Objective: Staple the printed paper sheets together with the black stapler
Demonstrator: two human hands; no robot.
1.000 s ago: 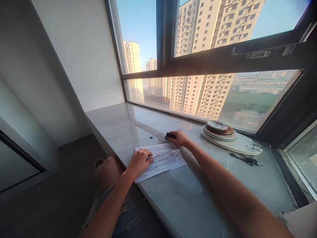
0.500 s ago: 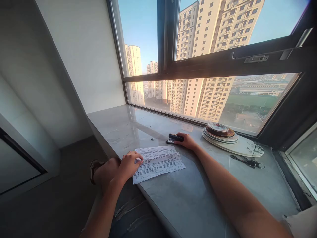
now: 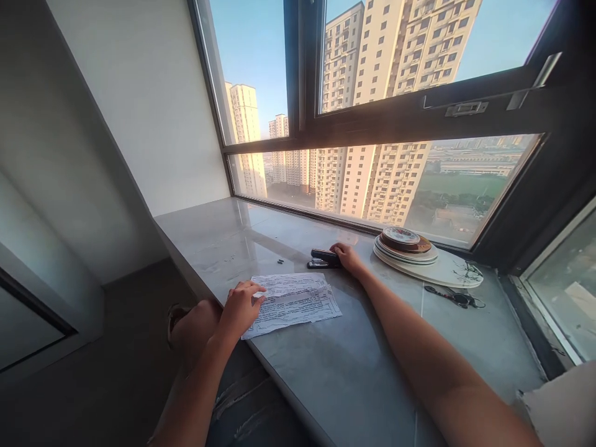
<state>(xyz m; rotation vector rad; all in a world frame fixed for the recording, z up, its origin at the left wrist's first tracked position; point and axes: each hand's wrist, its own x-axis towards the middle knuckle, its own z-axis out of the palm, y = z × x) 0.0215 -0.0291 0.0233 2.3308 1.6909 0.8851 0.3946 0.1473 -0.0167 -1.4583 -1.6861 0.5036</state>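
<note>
Black stapler (image 3: 323,259), slightly agape, lies on the sill (image 3: 363,372) at 1 o'clock of creased printed papers (image 3: 300,301). Right hand (image 3: 347,257) grips its rear end. Left hand (image 3: 239,307), loosely curled, pins the papers' 9 o'clock edge.

I see the left hand (image 3: 239,307) and right hand (image 3: 347,257) on bare forearms; dark grey jeans (image 3: 251,403), torn and frayed; one bare knee (image 3: 198,323).

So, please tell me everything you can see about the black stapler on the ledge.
The stapler is small, black and glossy, perhaps plastic. It lies on the grey stone ledge, lengthwise along the window, just behind the printed papers, with a small gap between. Its top arm seems slightly lifted from the base at the left end. The right hand grips its right end.
</note>
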